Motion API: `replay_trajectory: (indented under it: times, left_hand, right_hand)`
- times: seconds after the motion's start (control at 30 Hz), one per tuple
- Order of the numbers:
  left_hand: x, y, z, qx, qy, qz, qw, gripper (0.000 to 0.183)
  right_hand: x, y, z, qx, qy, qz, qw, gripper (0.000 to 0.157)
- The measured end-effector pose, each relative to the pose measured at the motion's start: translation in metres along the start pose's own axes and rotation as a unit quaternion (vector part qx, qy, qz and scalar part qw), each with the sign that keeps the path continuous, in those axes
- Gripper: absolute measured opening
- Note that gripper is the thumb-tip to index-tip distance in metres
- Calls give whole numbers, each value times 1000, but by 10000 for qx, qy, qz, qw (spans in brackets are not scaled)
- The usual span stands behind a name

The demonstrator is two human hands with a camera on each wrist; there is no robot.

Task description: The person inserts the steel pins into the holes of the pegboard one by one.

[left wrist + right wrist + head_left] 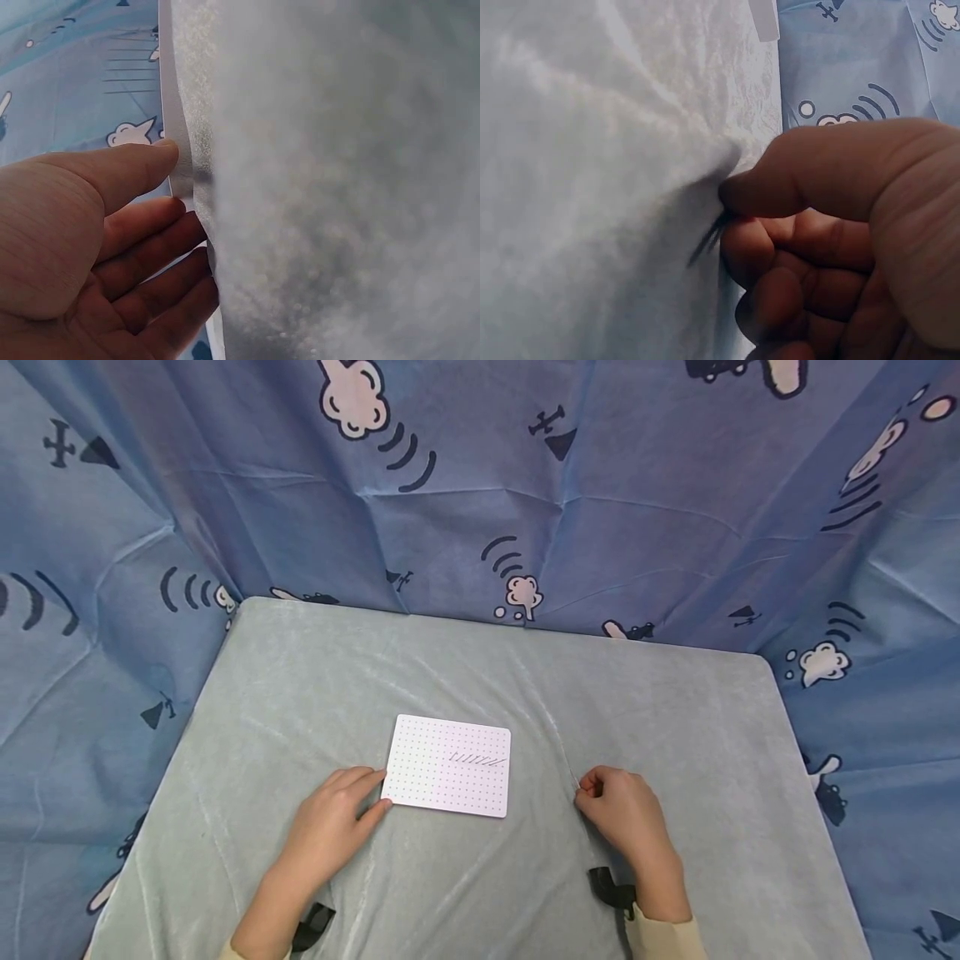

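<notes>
A white dotted board (420, 764) with rounded corners lies flat on the cloth. Several thin dark slanting pins (477, 760) form a row across its right half. At the board's left side is my left hand (330, 824), its thumb at the near corner and forefinger against the edge. The left wrist view shows the fingers of this hand (112, 255) loosely extended. Right of the board, my right hand (626, 814) pinches a thin dark pin (707, 241) between thumb and forefinger, close over the cloth. Most of that pin is hidden by the fingertips.
A pale grey-green cloth (330, 668) with creases covers the table. Blue patterned curtains (465, 460) enclose the back and sides. Black wrist mounts sit by the left wrist (312, 927) and right wrist (611, 889).
</notes>
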State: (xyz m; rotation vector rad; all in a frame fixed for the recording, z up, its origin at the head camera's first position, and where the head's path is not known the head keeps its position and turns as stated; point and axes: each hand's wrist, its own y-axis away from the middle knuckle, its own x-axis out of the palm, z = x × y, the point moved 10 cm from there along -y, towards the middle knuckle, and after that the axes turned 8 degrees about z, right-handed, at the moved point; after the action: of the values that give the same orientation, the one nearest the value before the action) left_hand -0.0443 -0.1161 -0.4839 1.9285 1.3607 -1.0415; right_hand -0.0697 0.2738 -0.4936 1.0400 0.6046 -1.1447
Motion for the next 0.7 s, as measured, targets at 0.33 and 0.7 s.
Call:
replay_trajectory:
  times: [0.33,0.7]
  left_hand:
    - [1,0,2,-49,9,34,10000,44]
    - [1,0,1,-28,39,14,10000,45]
  right_hand:
    - [-4,3,1,-16,-40,-102,9999,8]
    - [-15,4,3,-225,-243,-551,9979,8]
